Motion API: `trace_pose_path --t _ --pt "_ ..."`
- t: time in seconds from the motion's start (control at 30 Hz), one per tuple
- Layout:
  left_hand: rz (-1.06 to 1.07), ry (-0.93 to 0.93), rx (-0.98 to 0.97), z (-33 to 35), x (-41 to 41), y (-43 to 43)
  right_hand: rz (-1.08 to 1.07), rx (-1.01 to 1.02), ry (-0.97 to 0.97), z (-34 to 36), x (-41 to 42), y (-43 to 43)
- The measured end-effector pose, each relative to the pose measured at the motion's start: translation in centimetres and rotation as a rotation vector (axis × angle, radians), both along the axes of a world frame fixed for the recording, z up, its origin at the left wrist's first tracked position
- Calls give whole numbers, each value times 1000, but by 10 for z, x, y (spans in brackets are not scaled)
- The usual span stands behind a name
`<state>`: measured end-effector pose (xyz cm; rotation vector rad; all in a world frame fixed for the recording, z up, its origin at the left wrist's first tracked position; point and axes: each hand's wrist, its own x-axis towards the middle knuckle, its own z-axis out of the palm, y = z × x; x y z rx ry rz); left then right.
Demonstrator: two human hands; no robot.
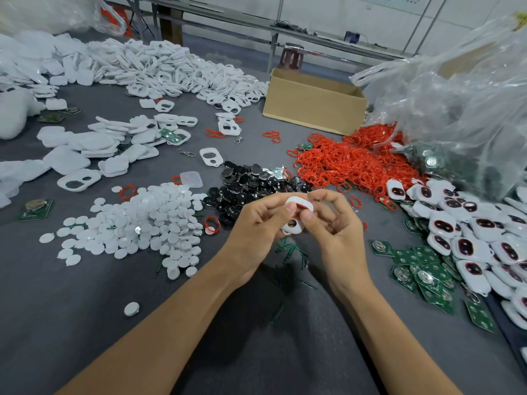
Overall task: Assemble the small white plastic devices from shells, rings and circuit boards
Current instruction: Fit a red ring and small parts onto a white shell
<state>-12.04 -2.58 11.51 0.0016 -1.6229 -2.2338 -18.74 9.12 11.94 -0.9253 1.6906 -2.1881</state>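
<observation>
Work is well under way but far from over: a pile of seemingly finished devices (pixel 470 232) lies at the right of the surface (pixel 85 295), while big heaps of loose shells (pixel 171 69), red rings (pixel 350 163) and boards (pixel 422 260) remain. One shell (pixel 299 204) is held above the surface near the middle, the left hand (pixel 256 220) and right hand (pixel 333 223) each with a grip pinching it, a red ring (pixel 300 209) showing at its edge. That ring seems only partly seated, so this unit likely still needs a board and closing.

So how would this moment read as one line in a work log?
part: white shell with red ring | left hand: pinches shell | right hand: pinches shell
</observation>
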Motion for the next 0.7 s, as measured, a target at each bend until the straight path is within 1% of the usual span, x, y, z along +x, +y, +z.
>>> trace_pose_path --t 0.1,0.17,0.23,0.37,0.47,0.57,0.7 --pt "-2 11 -60 0 1 0 62 7 -113 -1 -2 2" --pt "20 21 -109 0 2 1 86 26 -141 -1 -3 3" --pt "40 32 -131 0 2 3 43 33 -141 -1 -3 3" --pt "136 6 -169 2 1 8 -90 114 -12 0 1 -2" --pt "228 -35 -197 1 0 10 -146 140 10 1 7 -9" --pt "261 -74 -224 0 -1 10 -221 197 68 -1 10 -11" --pt "290 -109 -215 2 -1 11 -247 278 133 -1 12 -12"
